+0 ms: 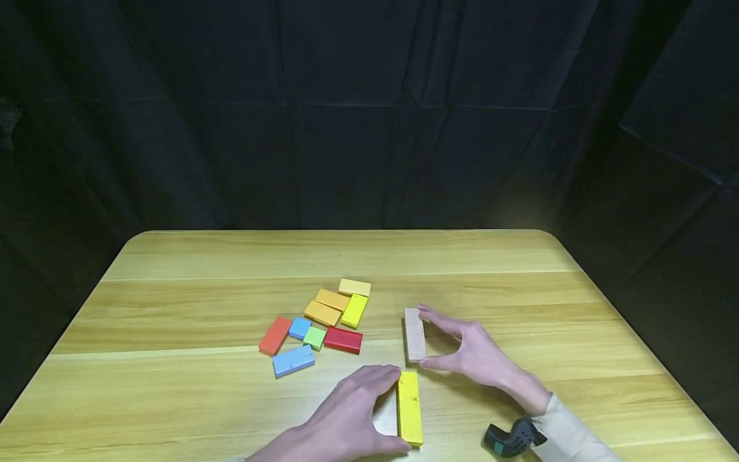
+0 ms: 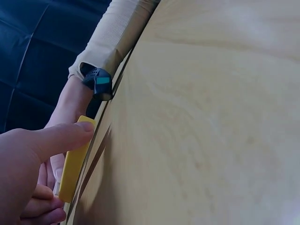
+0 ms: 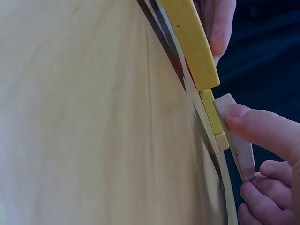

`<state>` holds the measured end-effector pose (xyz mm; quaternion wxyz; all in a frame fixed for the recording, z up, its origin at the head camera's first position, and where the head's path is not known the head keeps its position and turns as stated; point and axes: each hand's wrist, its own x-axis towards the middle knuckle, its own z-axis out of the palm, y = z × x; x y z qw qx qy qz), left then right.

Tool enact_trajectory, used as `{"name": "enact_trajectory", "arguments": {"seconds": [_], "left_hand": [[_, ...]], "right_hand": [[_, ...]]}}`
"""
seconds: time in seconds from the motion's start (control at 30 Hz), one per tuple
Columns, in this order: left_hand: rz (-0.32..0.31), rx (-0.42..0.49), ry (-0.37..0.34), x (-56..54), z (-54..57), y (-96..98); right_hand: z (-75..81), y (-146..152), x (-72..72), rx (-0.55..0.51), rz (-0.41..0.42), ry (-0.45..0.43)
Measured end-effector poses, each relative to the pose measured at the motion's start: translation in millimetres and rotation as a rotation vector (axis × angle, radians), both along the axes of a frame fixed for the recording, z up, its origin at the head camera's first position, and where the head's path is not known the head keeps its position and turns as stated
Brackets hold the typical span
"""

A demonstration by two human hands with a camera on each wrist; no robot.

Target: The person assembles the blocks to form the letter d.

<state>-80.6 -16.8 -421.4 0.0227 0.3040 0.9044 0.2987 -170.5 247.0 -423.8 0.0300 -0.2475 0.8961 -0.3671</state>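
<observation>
In the head view my left hand [image 1: 352, 414] pinches a long yellow block [image 1: 410, 410] by its two ends, thumb at the near end and fingers at the far end. Farther off and slightly right, my right hand [image 1: 476, 353] holds a pale pinkish-grey block [image 1: 414, 335] the same way, between thumb and fingers. The near end of the pale block lies close to the far end of the yellow one. The left wrist view shows the thumb on the yellow block [image 2: 75, 164]; the right wrist view shows the pale block [image 3: 238, 138] between thumb and curled fingers.
Left of the hands lies a loose cluster of blocks on the wooden table [image 1: 173, 398]: a dark red block [image 1: 343, 340], a green block [image 1: 314, 337], blue ones [image 1: 293, 360], an orange-red block [image 1: 275, 335], orange ones [image 1: 322, 313] and a yellow block [image 1: 355, 310]. A black curtain [image 1: 346, 128] hangs behind.
</observation>
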Motion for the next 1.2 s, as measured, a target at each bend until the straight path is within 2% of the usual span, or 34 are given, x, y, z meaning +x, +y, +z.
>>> {"name": "enact_trajectory", "arguments": {"seconds": [0.17,0.4,1.2], "left_hand": [[0.016,-0.011,0.003,-1.6,-0.3,6.5],[0.014,-0.004,0.054,-5.7,-0.9,15.8],[0.036,-0.065,0.043,-14.2,-1.5,40.5]], "right_hand": [[-0.3,8,-3.7,-0.02,0.009,-0.01],[-0.9,16,-9.0,-0.005,0.023,-0.017],[-1.8,33,-16.7,0.06,0.016,-0.033]]}}
